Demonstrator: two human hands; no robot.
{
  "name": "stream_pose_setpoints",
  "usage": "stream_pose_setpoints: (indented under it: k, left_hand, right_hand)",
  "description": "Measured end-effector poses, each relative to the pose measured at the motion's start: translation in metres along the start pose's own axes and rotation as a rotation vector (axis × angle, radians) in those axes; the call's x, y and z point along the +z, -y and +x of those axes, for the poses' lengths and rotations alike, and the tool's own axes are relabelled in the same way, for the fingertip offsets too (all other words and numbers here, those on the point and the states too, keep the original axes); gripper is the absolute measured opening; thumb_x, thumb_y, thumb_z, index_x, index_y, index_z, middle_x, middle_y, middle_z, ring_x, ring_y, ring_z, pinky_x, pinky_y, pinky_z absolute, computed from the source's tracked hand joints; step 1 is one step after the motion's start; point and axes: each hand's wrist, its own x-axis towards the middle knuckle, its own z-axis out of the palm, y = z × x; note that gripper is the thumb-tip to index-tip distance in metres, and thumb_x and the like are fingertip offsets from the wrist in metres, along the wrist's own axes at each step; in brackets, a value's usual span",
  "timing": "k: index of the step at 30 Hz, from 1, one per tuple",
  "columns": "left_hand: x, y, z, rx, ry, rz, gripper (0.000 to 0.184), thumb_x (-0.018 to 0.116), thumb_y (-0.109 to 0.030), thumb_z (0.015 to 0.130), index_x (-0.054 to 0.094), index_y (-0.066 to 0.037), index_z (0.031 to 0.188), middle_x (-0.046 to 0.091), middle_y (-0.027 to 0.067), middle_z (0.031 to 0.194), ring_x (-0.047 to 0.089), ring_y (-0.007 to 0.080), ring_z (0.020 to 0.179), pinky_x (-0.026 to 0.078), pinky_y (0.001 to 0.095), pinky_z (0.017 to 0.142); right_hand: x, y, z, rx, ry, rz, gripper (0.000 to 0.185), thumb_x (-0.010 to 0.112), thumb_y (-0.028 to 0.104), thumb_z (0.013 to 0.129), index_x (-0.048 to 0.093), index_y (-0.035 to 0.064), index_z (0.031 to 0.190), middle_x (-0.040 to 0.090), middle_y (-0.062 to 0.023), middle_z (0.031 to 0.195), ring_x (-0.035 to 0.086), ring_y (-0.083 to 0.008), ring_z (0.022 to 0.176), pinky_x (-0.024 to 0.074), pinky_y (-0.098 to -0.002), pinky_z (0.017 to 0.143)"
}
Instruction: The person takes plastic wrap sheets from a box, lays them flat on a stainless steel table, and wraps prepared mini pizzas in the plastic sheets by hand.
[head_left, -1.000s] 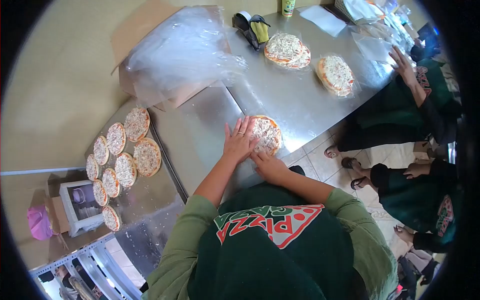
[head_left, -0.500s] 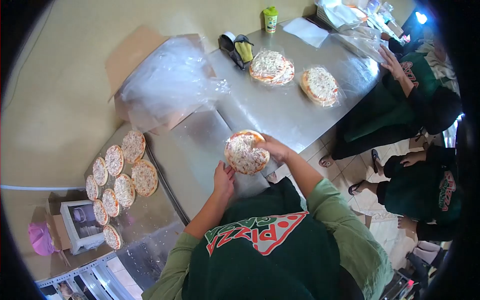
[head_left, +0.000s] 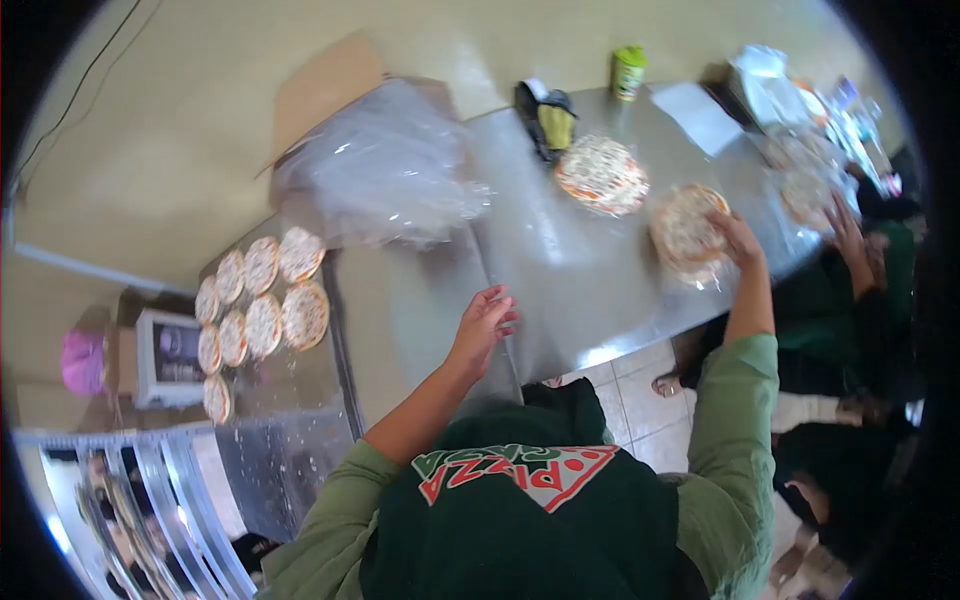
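From my distant seat, I saw the pizza [head_left: 688,222] toward the right of the metal table [head_left: 565,310], above some clear wrap [head_left: 710,278]; blur hid whether another lay beneath. The right hand [head_left: 738,238] gripped its right rim, though I couldn't make out the fingertips underneath. I judged it light, with a fairly stiff crust, its crumbly topping apt to shed when tilted, the wrap slippery; a level hold low on the rim seemed safest. The left hand [head_left: 483,328] hung empty over the table, fingers loosely curled. A neighbouring pizza [head_left: 602,175] lay just beside. Farther left, plastic bags [head_left: 385,165] heaped out of a cardboard box [head_left: 330,95], near rows of unwrapped pizzas [head_left: 264,325]. A co-worker's hand [head_left: 848,238] showed at far right.
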Motion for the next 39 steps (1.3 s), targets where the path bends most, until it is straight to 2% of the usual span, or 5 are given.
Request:
stream_pose_setpoints:
  k: [3, 9, 22, 33, 39]
  left_hand:
    - [-0.011, -0.004, 0.001, 0.047, -0.119, -0.067, 0.036, 0.054, -0.028, 0.088, 0.044, -0.008, 0.116, 0.053, 0.0074, 0.108, 0.051, 0.0176, 0.096, 0.042, 0.0326, 0.080]
    - [-0.038, -0.041, 0.014, 0.585, -0.322, -0.249, 0.026, 0.055, -0.020, 0.088, 0.048, -0.005, 0.108, 0.055, 0.0054, 0.099, 0.054, 0.0144, 0.087, 0.045, 0.0311, 0.074]
    - [-0.127, -0.144, 0.110, 0.879, -0.774, 0.956, 0.032, 0.054, -0.015, 0.082, 0.049, 0.000, 0.111, 0.060, 0.0133, 0.081, 0.059, 0.0279, 0.072, 0.048, 0.0349, 0.068]
    - [-0.159, -0.100, 0.003, 0.791, -0.310, -0.162, 0.026, 0.060, -0.020, 0.085, 0.055, -0.001, 0.069, 0.051, 0.0023, 0.070, 0.046, 0.0079, 0.059, 0.037, 0.0197, 0.052]
    - [-0.186, -0.099, -0.025, 0.951, -0.576, 0.253, 0.026, 0.055, -0.016, 0.088, 0.050, 0.001, 0.069, 0.058, 0.0052, 0.081, 0.048, 0.0086, 0.071, 0.038, 0.0209, 0.063]
  right_hand:
    - [0.005, -0.009, 0.020, -0.216, -0.673, -0.985, 0.054, 0.057, 0.027, 0.082, 0.038, 0.0036, 0.128, 0.044, -0.0213, 0.126, 0.047, -0.0317, 0.114, 0.0409, -0.0416, 0.091]
    - [0.092, -0.024, -0.022, -0.167, -0.473, -1.403, 0.060, 0.053, 0.037, 0.085, 0.029, 0.0172, 0.136, 0.022, -0.0097, 0.145, 0.020, -0.0277, 0.134, 0.0224, -0.0519, 0.103]
    - [0.290, 0.056, -0.135, -0.783, 0.112, -0.780, 0.037, 0.061, 0.006, 0.076, 0.053, 0.0081, 0.112, 0.046, -0.0158, 0.124, 0.046, -0.0340, 0.113, 0.0407, -0.0395, 0.092]
    - [0.482, 0.127, -0.132, -1.170, 0.283, -0.782, 0.065, 0.063, 0.014, 0.078, 0.034, 0.0185, 0.135, 0.032, -0.0166, 0.137, 0.038, -0.0332, 0.121, 0.0336, -0.0423, 0.099]
    - [0.511, 0.146, -0.063, -0.971, 0.382, -0.722, 0.063, 0.063, 0.015, 0.079, 0.034, 0.0193, 0.134, 0.029, -0.0197, 0.138, 0.039, -0.0386, 0.119, 0.0361, -0.0416, 0.097]
